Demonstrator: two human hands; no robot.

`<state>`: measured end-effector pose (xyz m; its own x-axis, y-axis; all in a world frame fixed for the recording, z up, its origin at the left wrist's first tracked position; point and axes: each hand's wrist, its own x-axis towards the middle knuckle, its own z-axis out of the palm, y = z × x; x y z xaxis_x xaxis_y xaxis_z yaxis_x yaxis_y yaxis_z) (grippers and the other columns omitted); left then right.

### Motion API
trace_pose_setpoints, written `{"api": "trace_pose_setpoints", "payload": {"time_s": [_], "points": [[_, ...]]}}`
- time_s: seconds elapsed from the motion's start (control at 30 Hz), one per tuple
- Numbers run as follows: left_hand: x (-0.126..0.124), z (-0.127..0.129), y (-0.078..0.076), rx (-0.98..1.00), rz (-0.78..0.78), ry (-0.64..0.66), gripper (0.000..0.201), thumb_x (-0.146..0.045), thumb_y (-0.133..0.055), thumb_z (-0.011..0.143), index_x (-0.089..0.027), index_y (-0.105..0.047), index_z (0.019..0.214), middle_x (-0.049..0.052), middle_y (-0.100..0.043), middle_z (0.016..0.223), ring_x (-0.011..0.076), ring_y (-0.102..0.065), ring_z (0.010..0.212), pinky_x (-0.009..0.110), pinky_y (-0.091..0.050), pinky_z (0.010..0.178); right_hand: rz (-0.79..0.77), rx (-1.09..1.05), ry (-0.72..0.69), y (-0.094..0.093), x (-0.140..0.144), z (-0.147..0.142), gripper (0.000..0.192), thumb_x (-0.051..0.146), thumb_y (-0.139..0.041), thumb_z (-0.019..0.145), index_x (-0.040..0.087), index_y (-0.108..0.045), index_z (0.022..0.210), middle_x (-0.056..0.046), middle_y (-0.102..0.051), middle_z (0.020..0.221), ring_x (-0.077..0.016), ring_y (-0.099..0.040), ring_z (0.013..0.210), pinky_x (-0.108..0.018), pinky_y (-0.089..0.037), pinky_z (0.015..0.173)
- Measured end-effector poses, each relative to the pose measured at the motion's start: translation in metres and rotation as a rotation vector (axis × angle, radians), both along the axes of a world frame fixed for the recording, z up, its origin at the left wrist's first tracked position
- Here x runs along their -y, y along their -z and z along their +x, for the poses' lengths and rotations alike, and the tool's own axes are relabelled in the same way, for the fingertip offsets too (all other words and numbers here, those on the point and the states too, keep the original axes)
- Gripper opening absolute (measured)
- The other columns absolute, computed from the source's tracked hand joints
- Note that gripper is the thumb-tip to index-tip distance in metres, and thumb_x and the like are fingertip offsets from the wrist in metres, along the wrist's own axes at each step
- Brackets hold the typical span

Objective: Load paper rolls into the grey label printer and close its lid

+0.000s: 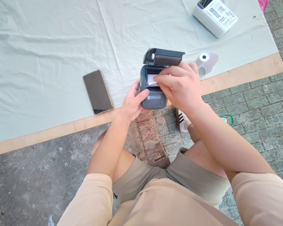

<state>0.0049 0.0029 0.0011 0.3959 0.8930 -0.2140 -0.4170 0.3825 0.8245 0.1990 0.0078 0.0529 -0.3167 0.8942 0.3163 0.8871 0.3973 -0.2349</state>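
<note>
"Since that black hinged lid (165, 57) stands raised, where is the thing being worked on?"

"Centre of the frame, just above the middle: a dark grey plastic handheld device (154, 103) with rounded corners, held over the front edge of the cloth-covered bench (49, 62)."

"And the grip on each side?"

"The left hand (133, 102) is wrapped round the device's left side, thumb laid across its front. The right hand (182, 83) reaches in from the right, fingertips brought together, pinching the white paper (152, 80) in the opened bay, as far as I can tell; part of the thumb is hidden."

"How far along would you call it?"

"Partway, I'd judge. The lid is up and the paper sits within the bay. Not yet done: the paper hasn't been let go, and the lid isn't down. Whether the paper lies properly seated I can't tell, with the fingers over it."

"Anything else about?"

"A loose white paper roll (202, 63), partly unwound, just right of the right hand; a black-screened phone (98, 91) left of centre; a white printed box (214, 18) at upper right."
</note>
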Motion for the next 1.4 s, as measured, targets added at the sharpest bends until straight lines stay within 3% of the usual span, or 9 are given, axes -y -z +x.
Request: {"api": "trace_pose_setpoints", "payload": {"time_s": [0.27, 0.53, 0.7, 0.8, 0.9, 0.97, 1.1, 1.27, 1.4], "points": [[-0.003, -0.002, 0.004, 0.031, -0.011, -0.062, 0.065, -0.061, -0.097, 0.074, -0.027, -0.066, 0.121, 0.002, -0.079, 0.119, 0.0287, -0.078, 0.126, 0.038, -0.069, 0.097, 0.221, -0.089, -0.207, 0.015, 0.007, 0.003, 0.038, 0.033, -0.050, 0.118, 0.033, -0.083, 0.100, 0.003, -0.083, 0.099, -0.0219, -0.068, 0.091, -0.045, -0.045, 0.087], [-0.004, -0.002, 0.004, 0.037, 0.030, -0.050, 0.066, -0.050, -0.102, 0.069, -0.027, -0.067, 0.120, -0.001, -0.081, 0.110, 0.0233, -0.083, 0.109, 0.029, -0.066, 0.081, 0.319, -0.209, -0.331, 0.016, 0.009, 0.008, 0.030, 0.037, -0.054, 0.115, 0.031, -0.081, 0.103, 0.001, -0.082, 0.101, -0.0218, -0.069, 0.094, -0.042, -0.045, 0.080], [-0.003, -0.003, 0.005, -0.022, 0.073, -0.020, 0.076, -0.057, -0.102, 0.067, -0.028, -0.062, 0.124, 0.004, -0.082, 0.117, 0.0341, -0.081, 0.126, 0.037, -0.070, 0.087, 0.327, -0.350, -0.275, 0.013, 0.009, 0.011, 0.032, 0.038, -0.049, 0.114, 0.027, -0.076, 0.102, -0.004, -0.077, 0.095, -0.0224, -0.068, 0.083, -0.043, -0.050, 0.077], [-0.003, -0.005, 0.007, -0.053, 0.098, -0.010, 0.083, -0.059, -0.103, 0.064, -0.027, -0.060, 0.127, 0.007, -0.082, 0.121, 0.0358, -0.081, 0.125, 0.038, -0.071, 0.086, 0.310, -0.393, -0.189, 0.012, 0.010, 0.013, 0.032, 0.038, -0.047, 0.113, 0.028, -0.072, 0.096, -0.006, -0.071, 0.089, -0.0244, -0.067, 0.082, -0.046, -0.054, 0.080], [-0.003, -0.007, 0.010, -0.061, 0.102, 0.017, 0.086, -0.059, -0.103, 0.064, -0.028, -0.058, 0.131, 0.009, -0.081, 0.129, 0.0365, -0.081, 0.124, 0.039, -0.071, 0.086, 0.233, -0.390, -0.015, 0.012, 0.010, 0.015, 0.026, 0.045, -0.051, 0.111, 0.030, -0.071, 0.104, -0.009, -0.069, 0.096, -0.0300, -0.069, 0.098, -0.052, -0.058, 0.091], [-0.004, -0.008, 0.012, -0.063, 0.107, 0.039, 0.088, -0.057, -0.103, 0.066, -0.028, -0.056, 0.134, 0.010, -0.079, 0.135, 0.0369, -0.081, 0.125, 0.041, -0.071, 0.088, 0.155, -0.423, 0.065, 0.013, 0.009, 0.016, 0.027, 0.050, -0.054, 0.110, 0.031, -0.068, 0.122, -0.012, -0.070, 0.116, -0.0337, -0.067, 0.118, -0.055, -0.060, 0.100], [-0.005, -0.010, 0.015, -0.047, 0.163, 0.063, 0.086, -0.057, -0.100, 0.068, -0.030, -0.055, 0.136, 0.009, -0.080, 0.133, 0.0369, -0.080, 0.125, 0.043, -0.071, 0.088, -0.122, -0.644, -0.021, 0.022, 0.003, 0.017, 0.059, 0.068, -0.066, 0.102, 0.039, -0.052, 0.151, -0.010, -0.059, 0.155, -0.0346, -0.059, 0.144, -0.056, -0.060, 0.112], [-0.004, -0.006, 0.010, 0.019, 0.139, 0.033, 0.071, -0.067, -0.085, 0.080, -0.028, -0.060, 0.134, 0.008, -0.080, 0.131, 0.0396, -0.074, 0.136, 0.050, -0.069, 0.099, -0.577, -0.967, -0.136, 0.033, -0.003, 0.019, 0.100, 0.083, -0.081, 0.085, 0.043, -0.037, 0.165, -0.007, -0.068, 0.145, -0.0277, -0.076, 0.113, -0.046, -0.070, 0.096], [-0.003, -0.001, 0.001, 0.078, 0.050, -0.034, 0.054, -0.066, -0.075, 0.090, -0.025, -0.063, 0.123, 0.007, -0.082, 0.126, 0.0409, -0.068, 0.145, 0.056, -0.063, 0.115, -0.529, -0.970, -0.189, 0.037, -0.004, 0.018, 0.105, 0.084, -0.080, 0.085, 0.040, -0.032, 0.166, -0.008, -0.071, 0.141, -0.0251, -0.078, 0.109, -0.040, -0.071, 0.089]]}}
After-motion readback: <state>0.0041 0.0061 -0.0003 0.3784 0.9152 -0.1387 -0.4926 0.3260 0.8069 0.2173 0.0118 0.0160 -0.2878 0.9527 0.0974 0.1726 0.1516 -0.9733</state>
